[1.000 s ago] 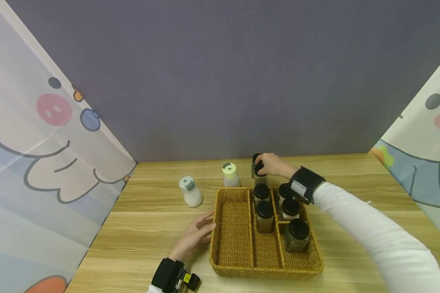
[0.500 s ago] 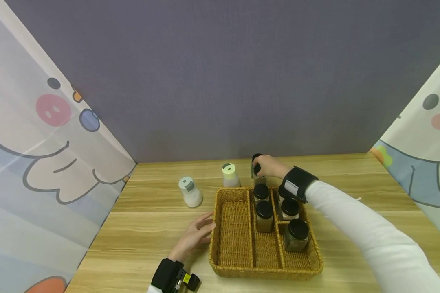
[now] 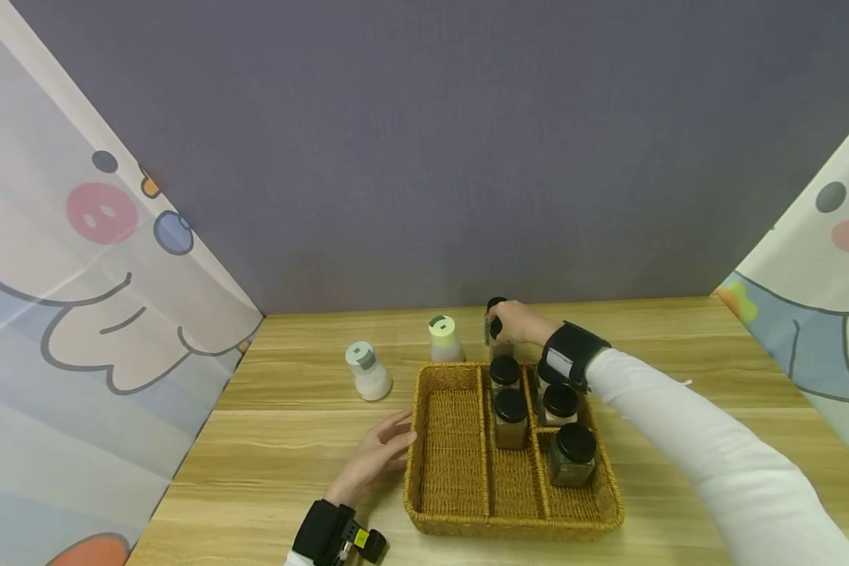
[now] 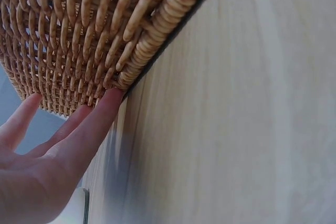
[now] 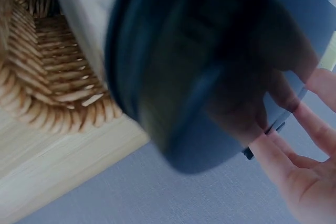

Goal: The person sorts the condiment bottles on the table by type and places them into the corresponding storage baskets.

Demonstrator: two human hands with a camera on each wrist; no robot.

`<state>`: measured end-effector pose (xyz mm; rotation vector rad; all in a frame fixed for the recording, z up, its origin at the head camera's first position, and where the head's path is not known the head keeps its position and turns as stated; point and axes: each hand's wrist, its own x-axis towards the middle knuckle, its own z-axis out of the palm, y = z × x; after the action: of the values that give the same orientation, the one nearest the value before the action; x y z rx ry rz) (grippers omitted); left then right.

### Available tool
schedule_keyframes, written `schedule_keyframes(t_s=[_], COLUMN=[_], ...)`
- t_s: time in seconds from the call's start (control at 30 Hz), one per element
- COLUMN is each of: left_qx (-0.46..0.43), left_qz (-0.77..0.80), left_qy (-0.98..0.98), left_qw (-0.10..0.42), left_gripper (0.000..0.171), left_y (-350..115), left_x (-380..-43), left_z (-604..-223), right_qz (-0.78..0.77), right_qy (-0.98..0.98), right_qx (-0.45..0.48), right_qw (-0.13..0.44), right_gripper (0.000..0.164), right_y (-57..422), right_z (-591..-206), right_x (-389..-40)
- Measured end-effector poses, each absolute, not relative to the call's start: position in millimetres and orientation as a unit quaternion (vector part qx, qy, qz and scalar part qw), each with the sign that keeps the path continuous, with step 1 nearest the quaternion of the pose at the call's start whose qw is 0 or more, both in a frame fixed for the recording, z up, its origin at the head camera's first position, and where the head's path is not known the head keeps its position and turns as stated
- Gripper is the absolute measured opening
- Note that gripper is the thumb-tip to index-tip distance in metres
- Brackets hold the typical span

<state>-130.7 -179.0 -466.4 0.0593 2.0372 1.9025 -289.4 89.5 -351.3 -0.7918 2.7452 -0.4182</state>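
In the head view, my left hand (image 3: 371, 460) rests beside the woven basket (image 3: 409, 491), fingers extended. The left wrist view shows its fingertips (image 4: 107, 103) touching the lower part of the basket's wall. Behind the basket, my right hand (image 3: 520, 322) grips the black-lidded spice jar (image 3: 501, 350) by its lid. A second black-lidded jar (image 3: 496, 300) stands just behind it, partly covered by the hand. A large dark lid (image 5: 178, 103) blocks much of the right wrist view, so the grip is only partly visible there.
Inside the divided basket stand several black-lidded jars, among them a brown-filled jar (image 3: 512, 432) and a squat jar (image 3: 571, 468). To the left are a white-topped shaker (image 3: 369, 373) and a yellow-topped shaker (image 3: 446, 342). A grey wall (image 3: 424, 196) rises behind the table.
My right hand and forearm have shifted slightly left at the spice jar, mostly during the first half second. The left hand and the basket stay in place.
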Motion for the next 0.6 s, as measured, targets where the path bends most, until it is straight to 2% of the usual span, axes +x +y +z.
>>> schedule_keyframes(t_s=[0.6], left_qx=[0.028], left_qz=[0.672], left_qy=[0.719], left_qw=[0.175], left_gripper=[0.062], left_y=[-179.2], left_x=[-130.3], left_z=[-466.4], right_qz=[-0.164], right_qy=[0.935], right_qx=[-0.291], right_qw=[0.117], right_gripper=[0.036], right_y=[93.0], right_z=[-351.7], right_x=[-290.1])
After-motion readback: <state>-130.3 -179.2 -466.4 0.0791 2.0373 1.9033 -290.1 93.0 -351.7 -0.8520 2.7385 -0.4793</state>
